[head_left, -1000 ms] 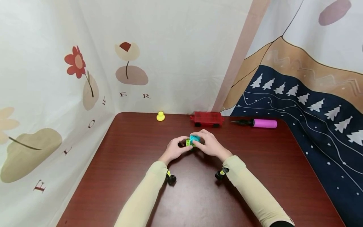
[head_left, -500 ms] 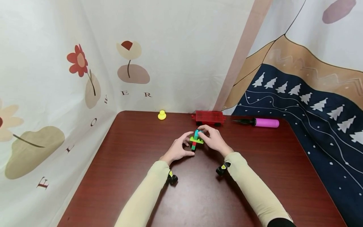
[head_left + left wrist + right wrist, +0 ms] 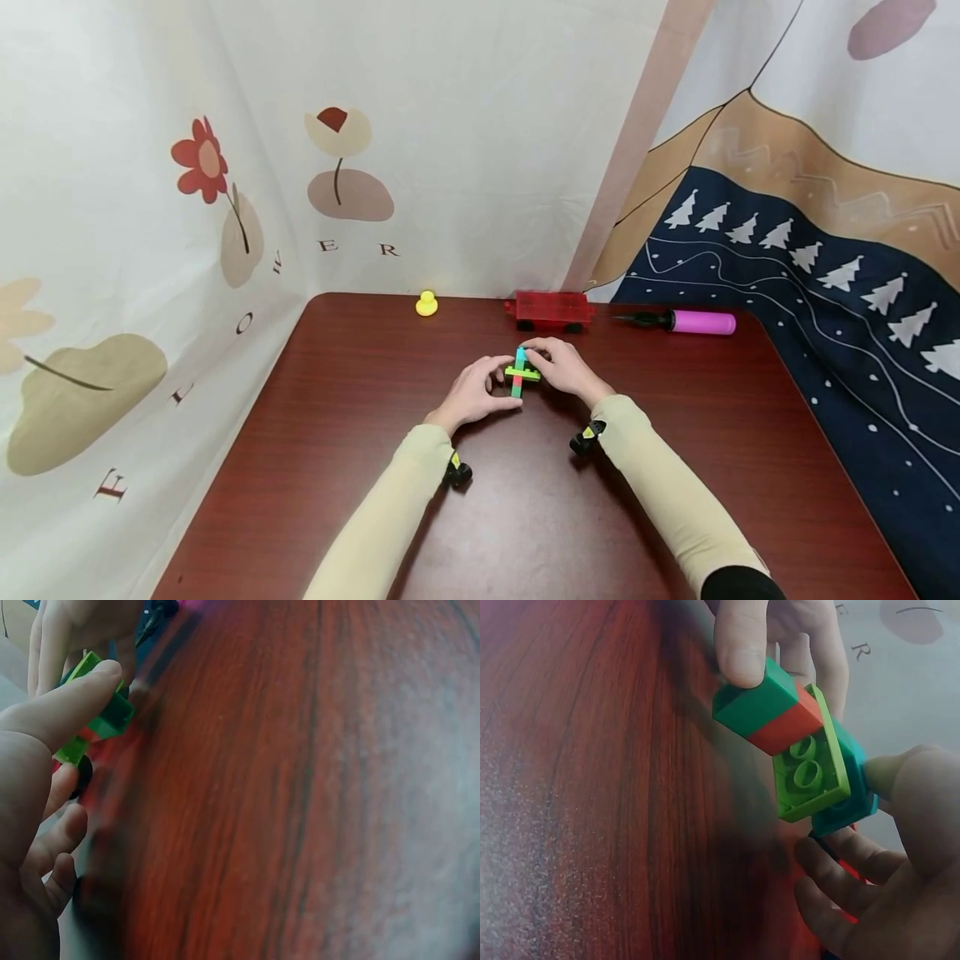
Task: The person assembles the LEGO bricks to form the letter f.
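A small stack of toy building blocks point(image 3: 517, 374) is held between both hands above the table. The right wrist view shows its parts: a green brick point(image 3: 761, 703), a red brick point(image 3: 789, 727), a lime plate point(image 3: 810, 784) with hollow tubes on its underside, and a teal brick point(image 3: 862, 801). My left hand point(image 3: 475, 392) pinches the green end, its thumb on that brick and fingers behind. At the teal end, my right hand point(image 3: 566, 368) grips with thumb and fingers. In the left wrist view, the left thumb covers part of the stack.
Along the far edge of the brown table point(image 3: 517, 517) stand a yellow knob-shaped toy point(image 3: 427, 304), a red wheeled block base point(image 3: 552, 311) and a purple hand pump point(image 3: 702, 322) with a black nozzle. Printed cloth hangs behind and beside the table.
The stack has turned: its teal studded face showed earlier, and now it appears edge-on with the green and red bricks toward me. The left thumb has shifted onto the green end.
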Motion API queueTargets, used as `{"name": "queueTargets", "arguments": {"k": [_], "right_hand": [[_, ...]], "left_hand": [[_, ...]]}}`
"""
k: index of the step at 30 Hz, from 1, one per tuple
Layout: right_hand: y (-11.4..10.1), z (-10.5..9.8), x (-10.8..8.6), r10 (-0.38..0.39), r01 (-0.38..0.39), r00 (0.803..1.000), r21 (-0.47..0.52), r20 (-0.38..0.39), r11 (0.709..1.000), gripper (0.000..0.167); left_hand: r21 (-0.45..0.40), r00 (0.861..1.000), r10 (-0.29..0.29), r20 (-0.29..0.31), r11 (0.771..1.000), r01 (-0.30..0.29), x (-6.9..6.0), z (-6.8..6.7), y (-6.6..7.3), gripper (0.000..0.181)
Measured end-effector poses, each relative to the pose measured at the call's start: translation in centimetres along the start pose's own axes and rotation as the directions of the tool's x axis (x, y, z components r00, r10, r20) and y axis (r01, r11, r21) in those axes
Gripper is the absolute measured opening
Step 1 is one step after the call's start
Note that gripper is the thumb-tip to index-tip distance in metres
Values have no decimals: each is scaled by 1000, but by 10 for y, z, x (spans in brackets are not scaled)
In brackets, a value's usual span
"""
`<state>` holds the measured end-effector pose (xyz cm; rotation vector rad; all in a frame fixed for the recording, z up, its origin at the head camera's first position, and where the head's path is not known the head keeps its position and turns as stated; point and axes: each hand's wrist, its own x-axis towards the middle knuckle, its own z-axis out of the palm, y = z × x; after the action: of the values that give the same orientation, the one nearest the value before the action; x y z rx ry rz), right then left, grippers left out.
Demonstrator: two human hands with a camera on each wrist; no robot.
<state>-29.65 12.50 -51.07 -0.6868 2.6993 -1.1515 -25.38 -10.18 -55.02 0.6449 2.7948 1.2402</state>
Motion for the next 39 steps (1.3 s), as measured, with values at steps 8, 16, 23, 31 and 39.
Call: {"name": "queueTargets", "arguments": {"k": [8,16,23,31,39], "right_hand": [[6,2,6,-8,9,999,-35,32,999,31],[7,2,9,33,-34,999,29,22,999,22],[8,4,8,55,-56,998,15,36,998,25],[10,6,9,70,-71,996,16,49,997,26],[13,7,10,65,-66,998,9,22,998,28]], "left_hand": [[21,999,-2,-34,1000,3,-1,2,0,74],[-17,999,-26,-33,1000,25,-2,3,-3,73],[-15,999,-21,-35,1000,21,-2,5,-5,71],[13,999,-42,-27,999,42,-1,5,-3,69],[18,997,-68,-31,998,68,0,7,-1,68]]}}
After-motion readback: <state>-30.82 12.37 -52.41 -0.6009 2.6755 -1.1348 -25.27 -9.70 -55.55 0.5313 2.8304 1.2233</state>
